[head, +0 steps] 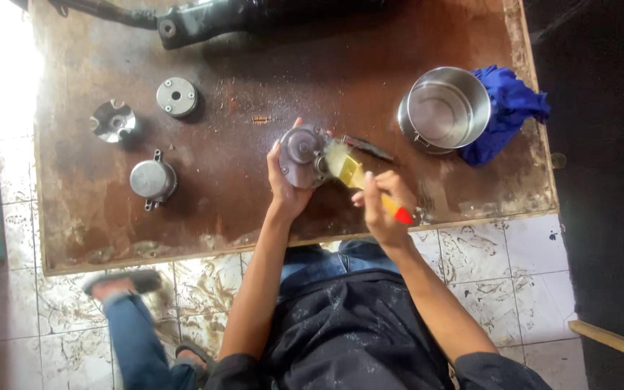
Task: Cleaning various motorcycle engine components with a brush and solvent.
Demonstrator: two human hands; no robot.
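Note:
My left hand [283, 189] grips a round grey metal motor part [302, 154] and holds it just above the stained brown wooden board [254, 79]. My right hand [383, 204] holds a paintbrush [359, 180] with a yellow and red handle. Its pale bristles press against the right side of the metal part. A dark slim tool [367, 147] lies on the board just behind the brush.
A steel pot [444, 110] stands at the right beside a blue rag [507, 108]. At the left lie a disc-shaped part [177, 97], a finned part [113, 120] and a small housing [152, 180]. A long black part [211, 18] lies along the far edge. Tiled floor surrounds the board.

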